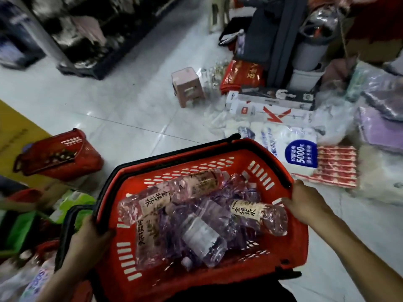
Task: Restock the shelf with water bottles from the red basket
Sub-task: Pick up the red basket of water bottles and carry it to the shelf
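water bottles (202,234) lie piled on their sides inside the red basket (302,240), several with beige labels. the left hand (87,243) grips the basket's left rim and black handle (109,182), fingers curled over the edge. the right hand (305,203) grips the right rim, fingers curled round it. a second red basket (58,155) stands on the tiled floor (109,101) to the left, with a pink stool (187,86) farther off.

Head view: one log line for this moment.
red basket: held at both sides | left hand: grips left rim | right hand: grips right rim | water bottles: piled inside
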`<state>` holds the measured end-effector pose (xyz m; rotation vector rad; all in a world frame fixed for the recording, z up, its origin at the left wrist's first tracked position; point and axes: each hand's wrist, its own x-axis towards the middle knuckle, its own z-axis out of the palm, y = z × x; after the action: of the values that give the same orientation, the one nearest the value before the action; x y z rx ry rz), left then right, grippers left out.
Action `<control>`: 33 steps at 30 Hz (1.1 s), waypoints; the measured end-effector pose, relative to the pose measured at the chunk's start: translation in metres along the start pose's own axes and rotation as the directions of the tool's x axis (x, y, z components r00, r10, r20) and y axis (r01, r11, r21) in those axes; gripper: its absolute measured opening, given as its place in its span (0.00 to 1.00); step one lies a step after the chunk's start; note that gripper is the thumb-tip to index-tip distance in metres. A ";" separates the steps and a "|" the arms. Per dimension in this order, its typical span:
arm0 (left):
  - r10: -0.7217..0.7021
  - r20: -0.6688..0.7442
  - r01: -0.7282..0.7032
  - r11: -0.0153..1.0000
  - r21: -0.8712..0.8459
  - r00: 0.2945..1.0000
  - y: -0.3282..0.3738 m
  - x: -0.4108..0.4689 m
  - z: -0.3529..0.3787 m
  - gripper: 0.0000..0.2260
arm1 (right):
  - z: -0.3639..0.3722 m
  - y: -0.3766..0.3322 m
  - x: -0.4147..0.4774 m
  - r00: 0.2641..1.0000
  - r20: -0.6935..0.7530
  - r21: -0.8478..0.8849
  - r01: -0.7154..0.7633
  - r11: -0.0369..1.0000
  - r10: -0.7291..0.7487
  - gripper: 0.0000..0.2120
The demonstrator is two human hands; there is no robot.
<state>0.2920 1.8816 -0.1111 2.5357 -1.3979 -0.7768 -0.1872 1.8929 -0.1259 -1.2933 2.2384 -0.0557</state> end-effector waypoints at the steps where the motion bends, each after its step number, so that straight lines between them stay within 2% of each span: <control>1: -0.033 -0.010 0.033 0.999 -0.008 0.999 0.005 0.005 0.000 0.23 | -0.006 -0.012 0.018 1.000 0.004 -0.012 0.027 1.000 -0.027 0.17; 4: -0.092 -0.016 0.091 0.995 -0.049 0.996 0.024 0.035 0.003 0.24 | -0.021 -0.049 0.073 0.995 0.029 -0.097 0.102 0.990 -0.100 0.15; 10: -0.035 0.013 0.036 0.998 -0.061 0.999 0.098 0.151 0.007 0.19 | -0.046 -0.117 0.183 0.996 0.047 -0.204 0.079 0.976 -0.071 0.13; 13: 0.028 0.085 -0.022 0.997 -0.071 0.996 0.146 0.229 -0.012 0.20 | -0.056 -0.143 0.225 0.998 0.042 -0.173 0.051 0.984 -0.044 0.12; 18: 0.111 0.126 -0.107 0.993 -0.041 0.986 0.223 0.345 -0.052 0.18 | -0.074 -0.194 0.290 0.995 0.090 -0.131 -0.039 0.991 0.051 0.15; 24: 0.148 0.170 -0.167 0.980 0.104 0.974 0.277 0.489 -0.084 0.20 | -0.095 -0.299 0.351 0.991 0.048 -0.063 -0.119 0.991 0.122 0.14; 28: 0.138 0.159 -0.158 0.980 0.122 0.978 0.310 0.588 -0.103 0.20 | -0.087 -0.377 0.422 0.988 0.070 -0.063 -0.135 0.989 0.139 0.19; 33: 0.109 0.122 -0.125 0.984 0.129 0.987 0.342 0.715 -0.149 0.21 | -0.083 -0.494 0.523 0.996 0.050 -0.032 -0.073 0.997 0.074 0.21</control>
<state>0.4214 1.0852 -0.1240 2.5149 -1.6744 -0.8444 -0.0396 1.1840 -0.1368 -1.2136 2.2492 0.0384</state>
